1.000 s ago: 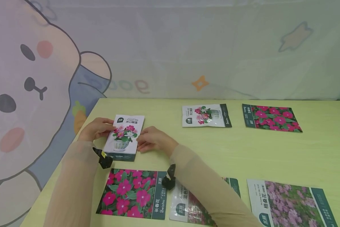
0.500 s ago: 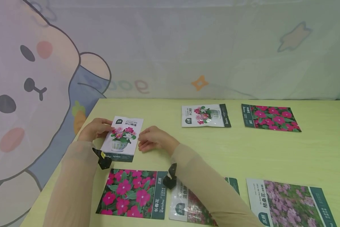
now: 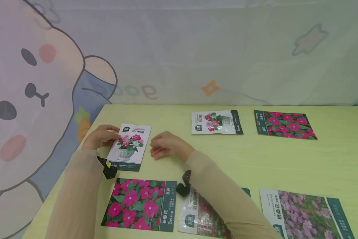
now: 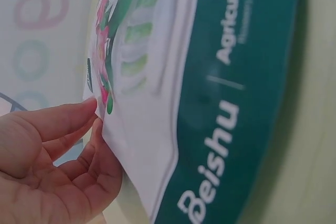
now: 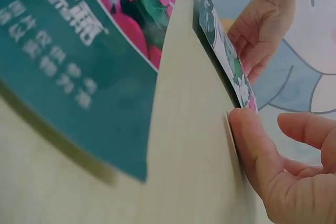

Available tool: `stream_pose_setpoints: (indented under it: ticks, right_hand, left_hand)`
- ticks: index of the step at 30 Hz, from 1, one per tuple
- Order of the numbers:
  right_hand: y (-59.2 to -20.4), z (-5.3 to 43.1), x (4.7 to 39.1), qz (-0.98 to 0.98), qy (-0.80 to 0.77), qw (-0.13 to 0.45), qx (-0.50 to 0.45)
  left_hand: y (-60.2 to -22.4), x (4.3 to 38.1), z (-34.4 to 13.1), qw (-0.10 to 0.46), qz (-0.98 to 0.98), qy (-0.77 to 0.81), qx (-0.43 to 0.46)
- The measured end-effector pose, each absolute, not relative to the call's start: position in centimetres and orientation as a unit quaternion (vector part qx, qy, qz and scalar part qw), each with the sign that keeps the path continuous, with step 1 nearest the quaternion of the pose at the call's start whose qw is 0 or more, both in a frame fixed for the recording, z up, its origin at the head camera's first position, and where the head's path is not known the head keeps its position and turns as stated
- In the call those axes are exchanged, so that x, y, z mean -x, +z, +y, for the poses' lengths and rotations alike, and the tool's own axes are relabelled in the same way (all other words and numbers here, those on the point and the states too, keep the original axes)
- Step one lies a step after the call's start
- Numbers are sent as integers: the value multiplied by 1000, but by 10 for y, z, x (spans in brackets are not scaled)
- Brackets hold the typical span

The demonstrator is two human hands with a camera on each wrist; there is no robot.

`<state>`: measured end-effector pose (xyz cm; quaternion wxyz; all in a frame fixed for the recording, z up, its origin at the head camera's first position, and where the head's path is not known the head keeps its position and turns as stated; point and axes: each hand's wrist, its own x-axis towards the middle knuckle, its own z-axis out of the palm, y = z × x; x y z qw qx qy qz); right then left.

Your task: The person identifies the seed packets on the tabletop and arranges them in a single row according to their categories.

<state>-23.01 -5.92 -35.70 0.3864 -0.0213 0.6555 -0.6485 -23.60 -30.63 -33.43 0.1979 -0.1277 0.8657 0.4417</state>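
Note:
A white lotus seed packet [image 3: 130,142] with a potted-flower picture and a dark green bottom band lies at the left of the table. My left hand [image 3: 98,136] pinches its left edge between thumb and fingers, as the left wrist view shows at the fingertips [image 4: 90,106]. To the right of the packet, a small gap away, my right hand [image 3: 172,146] rests by the tabletop, fingers loosely bent and holding nothing. Just in front lies a packet with magenta flowers [image 3: 137,204], its green band toward the right.
A second lotus packet [image 3: 216,122] and a magenta flower packet [image 3: 286,124] lie along the back. In front, my right sleeve partly covers a red-flower packet [image 3: 208,217]; a purple-flower packet [image 3: 304,214] is at front right. A printed cloth [image 3: 179,49] hangs behind the table.
My right hand has come off the lotus packet's right edge and moved a little to the right. The packet has shifted slightly left and toward me, with my left hand still at its edge.

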Motion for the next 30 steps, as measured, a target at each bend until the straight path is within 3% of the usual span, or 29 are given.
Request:
stream_pose_setpoints:
  ticks: [7, 18, 30]
  right_hand:
    - [-354, -54, 234, 658, -643, 390, 31]
    - [-343, -31, 249, 662, -652, 367, 51]
    - [-324, 8, 266, 682, -652, 329, 44]
  left_hand:
    - [-333, 235, -311, 187, 874, 429, 133]
    - [-313, 234, -299, 84, 890, 439, 88]
    - [-296, 248, -267, 109, 874, 470, 53]
